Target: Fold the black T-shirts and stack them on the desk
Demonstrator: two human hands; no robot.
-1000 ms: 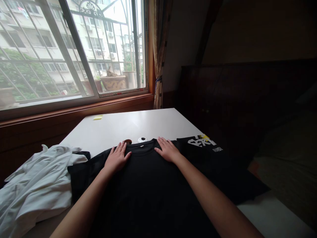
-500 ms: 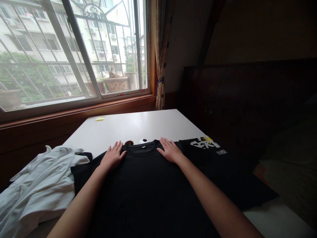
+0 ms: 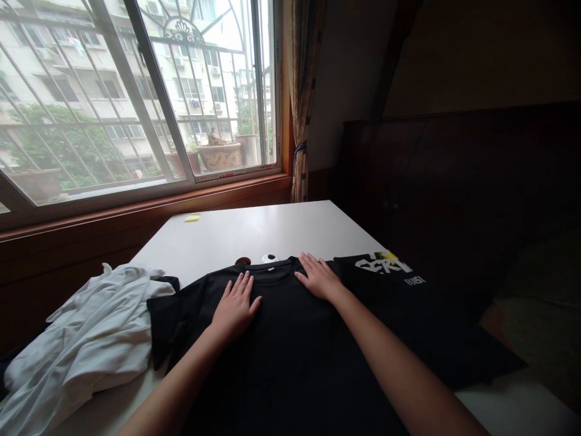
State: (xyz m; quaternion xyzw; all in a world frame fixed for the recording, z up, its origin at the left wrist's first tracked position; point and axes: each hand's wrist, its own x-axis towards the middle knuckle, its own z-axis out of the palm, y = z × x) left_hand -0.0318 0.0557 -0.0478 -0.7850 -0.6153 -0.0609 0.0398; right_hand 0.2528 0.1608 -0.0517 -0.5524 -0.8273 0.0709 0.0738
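A black T-shirt (image 3: 281, 339) lies spread out on the white table (image 3: 254, 227), its neckline towards the far side. My left hand (image 3: 236, 306) rests flat on the shirt's upper chest, left of and below the collar, fingers spread. Flat on the shoulder just right of the collar is my right hand (image 3: 318, 277), its fingers stretched out. Neither hand grips anything. Beside the right hand lies another black garment (image 3: 408, 303) with white and yellow lettering; where it meets the T-shirt is hard to make out.
A heap of white cloth (image 3: 91, 327) lies at the table's left edge. Beyond the collar are a brown round item (image 3: 243, 261) and a white round item (image 3: 269, 258). A yellow note (image 3: 192, 217) sits near the far left corner, below the window.
My left hand has slid from the left shoulder beside the collar down and inward onto the chest. My right hand stays at the right shoulder. The view has shifted slightly left.
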